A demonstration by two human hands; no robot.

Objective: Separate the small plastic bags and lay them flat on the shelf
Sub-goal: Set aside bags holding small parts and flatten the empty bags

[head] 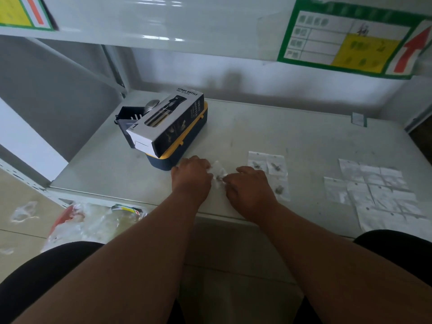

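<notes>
pinching one small plastic bag point(218, 174) between them, the left hand point(192, 177) and right hand point(250, 187) have fingers curled tight on its edges, just above the shelf point(280, 127). right of it, filled bags point(268, 169) lie flat; farther right, empty bags point(374, 190).

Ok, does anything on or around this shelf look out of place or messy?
Yes. The spray bottle box lies tilted across a blue and yellow container, overhanging it. Crumpled plastic wrapping litters the floor beneath the shelf.
</notes>
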